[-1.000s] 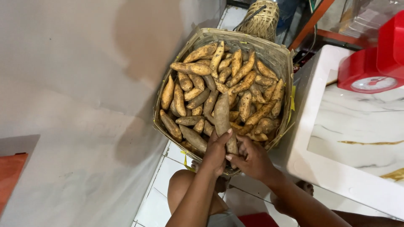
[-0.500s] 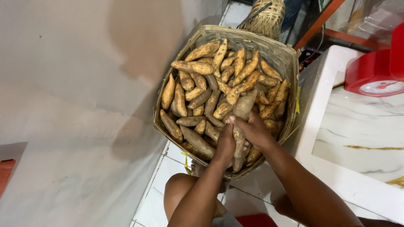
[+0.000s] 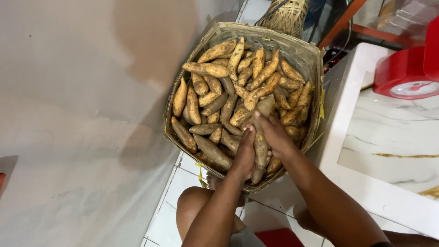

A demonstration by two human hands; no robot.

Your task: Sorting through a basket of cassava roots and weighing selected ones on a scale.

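Note:
A woven bamboo basket [image 3: 299, 52] stands on the tiled floor, filled with several brown, dirt-speckled sweet potatoes [image 3: 208, 69]. Both my hands are at the basket's near edge, closed around one long sweet potato [image 3: 261, 137] that lies pointing away from me. My left hand [image 3: 244, 153] grips its left side and lower end. My right hand [image 3: 274, 135] wraps its right side, fingers over the top. My forearms hide the basket's near rim.
A plain grey wall [image 3: 68, 114] runs along the left. A white marble-topped counter [image 3: 388, 132] stands on the right with a red weighing scale [image 3: 411, 73] on it. A second small woven basket [image 3: 286, 13] sits behind. My bent knee [image 3: 194, 206] is below.
The long sweet potato has been turned and pulled toward the basket's near right edge. Both hands have shifted right with it and closed more fully around it.

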